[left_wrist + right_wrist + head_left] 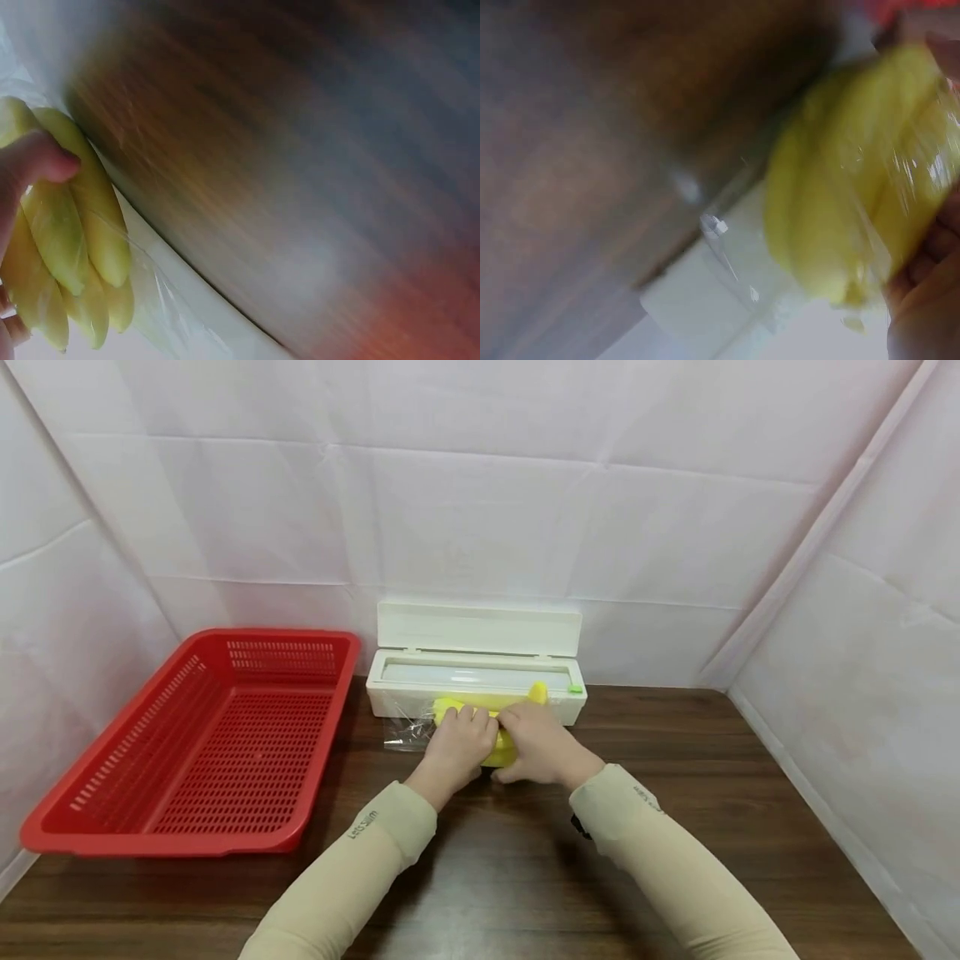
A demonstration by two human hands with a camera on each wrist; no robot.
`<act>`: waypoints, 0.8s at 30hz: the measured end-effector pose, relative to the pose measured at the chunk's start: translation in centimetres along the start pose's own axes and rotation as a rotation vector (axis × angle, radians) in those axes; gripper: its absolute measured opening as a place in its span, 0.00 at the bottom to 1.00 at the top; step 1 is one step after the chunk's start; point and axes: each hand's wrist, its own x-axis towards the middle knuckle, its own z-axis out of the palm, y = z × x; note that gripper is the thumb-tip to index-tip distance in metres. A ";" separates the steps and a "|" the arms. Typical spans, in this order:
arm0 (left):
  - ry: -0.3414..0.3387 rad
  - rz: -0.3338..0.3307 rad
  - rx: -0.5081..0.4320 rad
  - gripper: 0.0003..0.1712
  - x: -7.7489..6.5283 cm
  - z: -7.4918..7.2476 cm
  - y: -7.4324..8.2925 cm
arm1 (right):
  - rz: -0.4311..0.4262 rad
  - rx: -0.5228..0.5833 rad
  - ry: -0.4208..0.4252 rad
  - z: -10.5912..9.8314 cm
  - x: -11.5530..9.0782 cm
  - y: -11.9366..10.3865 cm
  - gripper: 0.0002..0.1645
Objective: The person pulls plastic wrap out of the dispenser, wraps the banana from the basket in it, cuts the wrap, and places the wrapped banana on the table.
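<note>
A bunch of yellow bananas (504,752) is held up in front of the white cling film dispenser (472,672). My left hand (457,743) grips the left part of the bunch, and its thumb (46,159) lies across the bananas (97,202) in the left wrist view. From the other side, my right hand (542,743) grips the bunch with curled fingers. Clear cling film (407,732) spreads out left of the bananas. Shiny film also covers the bananas (840,172) in the right wrist view. Both hands hide much of the bunch from the head view.
The dispenser's lid (478,628) stands raised, with a film roll (476,675) inside and a green piece (574,688) at its right end. A red plastic basket (318,760) sits on the left of the dark wooden table (675,793). White cloth walls (480,518) enclose the table.
</note>
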 end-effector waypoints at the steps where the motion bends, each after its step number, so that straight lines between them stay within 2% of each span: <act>1: -0.006 0.006 -0.010 0.33 0.0 -0.1 -0.1 | -0.009 -0.037 0.002 0.2 -0.3 -0.2 0.40; 4: -0.025 0.021 -0.043 0.32 0.0 -0.2 -0.5 | -0.020 -0.160 0.010 0.9 -0.9 -0.5 0.50; 7: -0.051 0.034 -0.094 0.31 0.3 -0.3 -0.9 | -0.012 -0.245 0.055 1.4 -1.0 -0.7 0.49; 10: -0.076 0.036 -0.166 0.32 0.4 -0.3 -1.3 | 0.004 -0.295 0.102 1.7 -0.7 -0.9 0.45; 13: -0.077 0.025 -0.240 0.32 0.4 -0.3 -1.7 | 0.006 -0.304 0.132 1.9 -0.2 -1.1 0.39; 16: -0.076 0.011 -0.287 0.33 0.1 -0.2 -1.8 | 0.009 -0.302 0.127 1.9 0.1 -1.2 0.35; 18: -0.094 0.000 -0.298 0.35 0.1 -0.2 -1.8 | 0.016 -0.296 0.109 1.9 0.1 -1.3 0.34; 24: -0.213 -0.014 -0.252 0.44 0.2 -0.6 -1.6 | 0.060 -0.250 0.043 1.6 0.6 -1.2 0.34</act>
